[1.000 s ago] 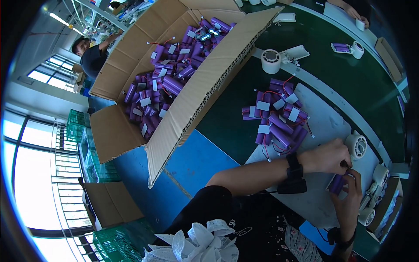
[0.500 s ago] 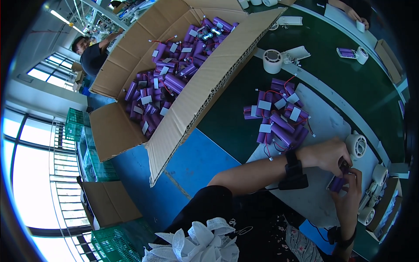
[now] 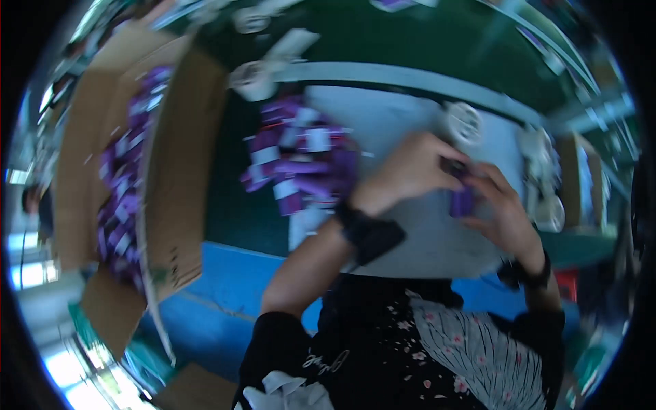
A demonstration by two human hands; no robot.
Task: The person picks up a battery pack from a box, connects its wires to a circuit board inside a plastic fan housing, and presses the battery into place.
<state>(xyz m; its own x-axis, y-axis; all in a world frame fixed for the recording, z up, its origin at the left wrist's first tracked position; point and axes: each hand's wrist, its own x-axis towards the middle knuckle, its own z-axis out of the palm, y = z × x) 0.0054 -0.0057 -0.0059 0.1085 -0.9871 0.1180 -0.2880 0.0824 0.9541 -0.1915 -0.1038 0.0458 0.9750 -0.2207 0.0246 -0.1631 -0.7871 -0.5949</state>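
Over the pale work mat [image 3: 437, 239], both hands meet at one purple battery pack [image 3: 462, 203]. My left hand [image 3: 413, 167] is closed at its far end, where a small dark piece [image 3: 453, 166] shows between the fingers; blur hides whether the two are joined. From the right, my right hand [image 3: 504, 212] grips the pack with thumb and fingers. Just beyond them stands a white round housing [image 3: 465, 124] with a slotted face. A heap of purple battery packs [image 3: 335, 167] with white labels lies to the left of my left hand.
At left, a large open cardboard box [image 3: 181, 157] holds many more purple packs [image 3: 123, 198]. White housings [image 3: 549, 213] lie right of my hands beside a small carton [image 3: 581, 181]. Another white housing [image 3: 253, 80] rests at the far left of the green table [image 3: 389, 41].
The view has swung right, so the box and heap appear farther left and the picture is blurred. Both hands still hold the battery pack together.
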